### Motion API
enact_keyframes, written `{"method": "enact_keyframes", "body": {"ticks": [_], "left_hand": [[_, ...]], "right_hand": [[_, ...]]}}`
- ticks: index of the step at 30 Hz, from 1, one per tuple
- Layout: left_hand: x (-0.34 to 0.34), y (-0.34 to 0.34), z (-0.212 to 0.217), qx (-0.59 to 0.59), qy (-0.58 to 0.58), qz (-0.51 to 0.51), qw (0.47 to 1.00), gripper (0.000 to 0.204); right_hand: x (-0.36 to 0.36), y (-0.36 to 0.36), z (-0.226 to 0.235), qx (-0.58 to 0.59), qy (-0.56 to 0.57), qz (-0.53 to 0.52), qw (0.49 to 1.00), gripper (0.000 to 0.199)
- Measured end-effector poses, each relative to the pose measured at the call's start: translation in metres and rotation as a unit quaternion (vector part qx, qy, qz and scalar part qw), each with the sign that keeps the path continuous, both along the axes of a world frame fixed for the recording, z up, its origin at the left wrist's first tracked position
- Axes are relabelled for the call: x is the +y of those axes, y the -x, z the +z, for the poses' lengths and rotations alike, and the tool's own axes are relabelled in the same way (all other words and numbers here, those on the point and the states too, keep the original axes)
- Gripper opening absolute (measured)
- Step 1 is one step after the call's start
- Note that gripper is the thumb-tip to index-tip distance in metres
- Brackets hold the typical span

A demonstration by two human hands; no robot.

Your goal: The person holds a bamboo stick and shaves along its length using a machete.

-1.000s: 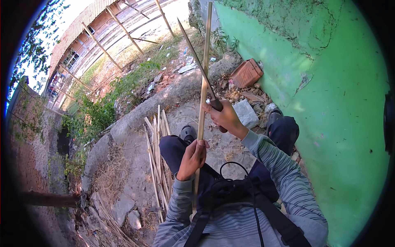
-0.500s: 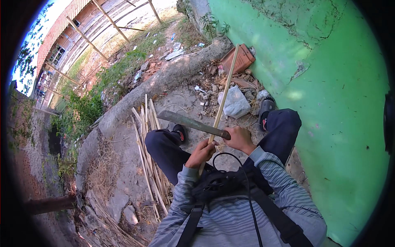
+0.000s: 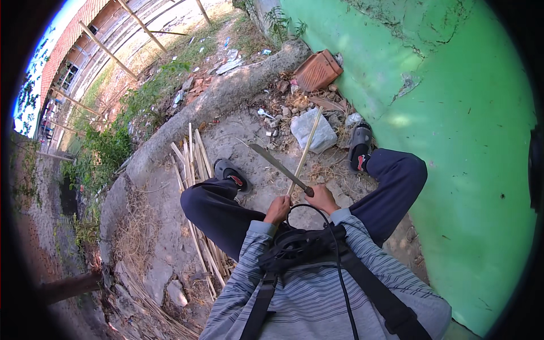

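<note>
I sit on bare ground with my knees apart. My left hand grips the near end of a thin bamboo stick, which slants up and away toward the green wall. My right hand holds the dark handle of a long knife. Its blade points up and to the left and crosses the stick just above my hands. Both hands are close together between my knees.
A pile of split bamboo strips lies on the ground to my left. A green wall rises at my right. Ahead lie a white plastic bag, a red brick block, rubble and a low concrete curb.
The stick and knife, held high and upright a second ago, have come down low between my knees. The blade now crosses the stick near my hands.
</note>
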State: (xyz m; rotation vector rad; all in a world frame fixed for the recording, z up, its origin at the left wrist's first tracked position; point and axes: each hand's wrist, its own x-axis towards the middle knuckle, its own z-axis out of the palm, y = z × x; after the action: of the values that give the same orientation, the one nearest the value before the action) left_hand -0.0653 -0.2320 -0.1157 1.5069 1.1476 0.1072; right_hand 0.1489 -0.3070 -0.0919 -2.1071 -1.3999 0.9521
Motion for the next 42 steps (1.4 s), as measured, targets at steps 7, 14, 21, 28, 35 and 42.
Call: {"method": "enact_keyframes", "body": {"ticks": [7, 14, 21, 28, 35, 42], "left_hand": [[-0.013, 0.021, -0.031, 0.086, -0.046, -0.020, 0.995, 0.054], [-0.011, 0.022, -0.005, 0.082, -0.032, -0.026, 0.996, 0.058], [-0.024, 0.006, 0.019, 0.134, -0.178, -0.045, 0.974, 0.047], [-0.022, 0.006, 0.018, 0.135, -0.164, -0.043, 0.976, 0.044], [-0.024, 0.006, 0.010, 0.110, -0.181, -0.039, 0.977, 0.043], [-0.028, 0.008, -0.002, 0.088, -0.239, -0.016, 0.967, 0.041]], "right_hand": [[-0.005, -0.007, -0.023, 0.049, -0.006, 0.081, 0.995, 0.031], [-0.002, -0.001, -0.030, 0.063, 0.042, 0.071, 0.995, 0.034], [0.000, -0.004, -0.018, -0.039, 0.012, 0.019, 0.999, 0.026], [-0.005, 0.019, -0.016, -0.017, -0.015, 0.072, 0.997, 0.020], [0.018, -0.006, -0.037, -0.022, -0.009, -0.071, 0.997, 0.026], [0.005, 0.013, -0.032, -0.015, -0.025, 0.065, 0.997, 0.026]]}}
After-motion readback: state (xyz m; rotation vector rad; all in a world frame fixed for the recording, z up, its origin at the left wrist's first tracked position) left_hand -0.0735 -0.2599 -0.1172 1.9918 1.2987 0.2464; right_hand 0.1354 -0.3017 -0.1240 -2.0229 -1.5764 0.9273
